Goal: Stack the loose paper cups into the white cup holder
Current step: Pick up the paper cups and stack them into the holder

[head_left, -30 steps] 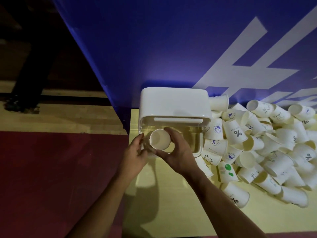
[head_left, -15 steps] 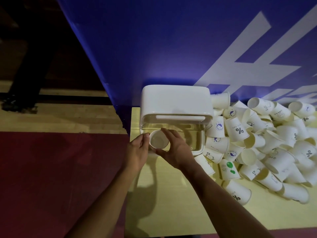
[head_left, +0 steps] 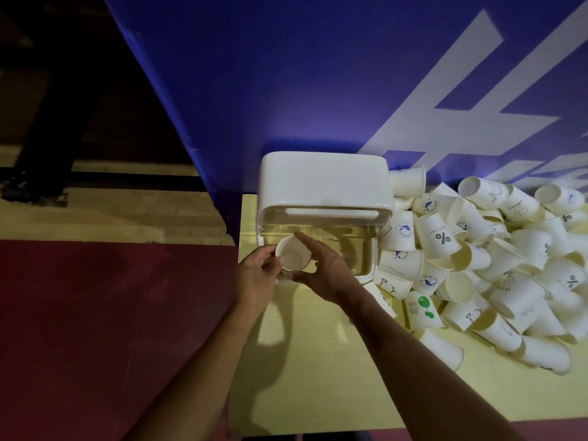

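Observation:
A white cup holder point(head_left: 323, 183) with a clear front compartment stands on the pale yellow table point(head_left: 318, 377), against the blue wall. One white paper cup point(head_left: 291, 257), mouth up, sits at the holder's front left corner. My left hand point(head_left: 257, 276) touches its left rim with thumb and fingers. My right hand point(head_left: 324, 268) curls round its right side and underside. A big heap of loose paper cups point(head_left: 496, 268) lies to the right of the holder.
A blue wall point(head_left: 302, 74) with white markings rises right behind the table. Left of the table lie a dark red floor point(head_left: 95, 329) and a wooden strip point(head_left: 111, 218). Bare tabletop shows in front of the holder.
The cup has moved slightly down and toward the holder's front left corner with both hands still around it. The view has shifted a little.

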{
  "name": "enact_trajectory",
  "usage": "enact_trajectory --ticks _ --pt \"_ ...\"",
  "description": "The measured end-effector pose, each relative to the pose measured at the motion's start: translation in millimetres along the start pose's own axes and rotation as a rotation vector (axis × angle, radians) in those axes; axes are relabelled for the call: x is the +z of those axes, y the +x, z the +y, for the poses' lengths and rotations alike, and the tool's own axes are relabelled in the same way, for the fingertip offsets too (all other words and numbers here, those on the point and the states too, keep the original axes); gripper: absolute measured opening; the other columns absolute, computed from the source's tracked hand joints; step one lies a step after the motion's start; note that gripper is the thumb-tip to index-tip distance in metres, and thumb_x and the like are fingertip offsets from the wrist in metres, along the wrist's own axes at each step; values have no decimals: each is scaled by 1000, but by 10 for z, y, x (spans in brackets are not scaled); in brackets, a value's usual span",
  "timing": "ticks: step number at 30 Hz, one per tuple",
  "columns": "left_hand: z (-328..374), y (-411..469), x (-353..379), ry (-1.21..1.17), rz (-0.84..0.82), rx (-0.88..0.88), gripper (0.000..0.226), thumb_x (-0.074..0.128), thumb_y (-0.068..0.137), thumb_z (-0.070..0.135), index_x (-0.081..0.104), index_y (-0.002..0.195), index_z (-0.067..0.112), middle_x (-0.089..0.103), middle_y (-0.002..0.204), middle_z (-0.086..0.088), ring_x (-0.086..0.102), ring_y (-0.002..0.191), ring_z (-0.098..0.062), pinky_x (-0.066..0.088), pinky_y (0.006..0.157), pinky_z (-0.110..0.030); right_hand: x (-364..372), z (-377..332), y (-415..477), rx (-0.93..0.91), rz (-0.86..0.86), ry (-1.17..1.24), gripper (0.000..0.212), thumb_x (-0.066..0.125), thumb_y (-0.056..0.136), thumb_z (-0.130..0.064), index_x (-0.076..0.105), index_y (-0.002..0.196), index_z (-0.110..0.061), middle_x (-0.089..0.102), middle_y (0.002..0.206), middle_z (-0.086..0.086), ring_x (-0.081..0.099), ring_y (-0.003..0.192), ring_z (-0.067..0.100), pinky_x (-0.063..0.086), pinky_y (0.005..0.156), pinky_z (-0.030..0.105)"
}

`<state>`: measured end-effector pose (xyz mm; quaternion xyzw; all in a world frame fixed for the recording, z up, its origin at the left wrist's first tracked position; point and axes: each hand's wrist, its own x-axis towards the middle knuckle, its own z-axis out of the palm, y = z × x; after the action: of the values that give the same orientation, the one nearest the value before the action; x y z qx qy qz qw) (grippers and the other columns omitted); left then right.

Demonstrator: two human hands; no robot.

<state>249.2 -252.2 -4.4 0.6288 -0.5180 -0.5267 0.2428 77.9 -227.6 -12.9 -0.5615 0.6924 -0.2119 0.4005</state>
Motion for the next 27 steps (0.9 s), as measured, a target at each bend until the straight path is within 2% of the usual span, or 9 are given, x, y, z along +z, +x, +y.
enact_trajectory --ticks 2,6,8,10,12,14,18,22,27 --pt "-1 4 12 4 -3 -1 30 67 98 19 69 128 24 73 110 14 69 101 -2 54 76 -12 -25 -6 3 2 -10 8 101 78 66 -66 32 153 -43 56 143 -3 57 125 18 49 105 45" --pt "78 -123 -49 126 50 49 38 65 99 29 62 137 21 68 119 7 65 108 -10 48 82 -16 -105 -71 -131 13 -24 17 109 86 74 -50 18 159 -41 45 156 1 47 139 20 43 113 44" --pt "154 -272 -96 177 116 127 38 64 99 31 63 135 22 69 126 3 65 111 -14 51 89 -26 -225 -92 -311 14 34 5 98 82 80 -48 26 159 -36 45 156 -1 46 140 17 43 113 41" --pt "349 -452 -77 149 122 213 34 62 96 37 64 129 31 71 124 5 67 109 -12 54 91 -31 -427 -87 -518 -3 112 -23 78 78 85 -45 43 152 -29 53 149 -3 54 133 15 48 108 38" --pt "694 -561 73 95 45 294 31 60 94 40 64 125 38 71 119 12 68 106 -8 57 90 -35 -730 -76 -723 24 211 -20 60 77 88 -37 56 143 -24 62 139 -4 61 123 12 50 104 34" --pt "1089 -597 327 148 -61 386 31 63 96 35 64 127 35 70 120 12 66 106 -7 57 89 -33 -1084 -50 -907 44 309 -13 50 76 89 -32 62 136 -23 67 132 -6 64 114 9 53 100 34" --pt "1836 -657 1076 279 -225 601 38 65 96 40 60 133 34 66 127 11 62 111 -7 55 91 -28 -1959 157 -1416 112 491 6 42 73 91 -35 66 131 -24 70 119 -14 65 102 -2 54 91 23" --pt "2299 -723 1825 466 -381 694 49 63 95 47 52 141 36 56 143 14 56 124 -9 46 92 -23 -2612 605 -1918 223 635 65 33 75 91 -25 71 123 -20 73 101 -15 68 90 -3 54 80 15" --pt "2550 -693 2834 614 -484 709 59 62 92 53 46 146 34 51 149 12 54 129 -14 48 101 -32 -3108 1301 -2240 291 666 105 29 73 91 -23 71 121 -21 73 100 -16 68 89 -3 53 76 12"
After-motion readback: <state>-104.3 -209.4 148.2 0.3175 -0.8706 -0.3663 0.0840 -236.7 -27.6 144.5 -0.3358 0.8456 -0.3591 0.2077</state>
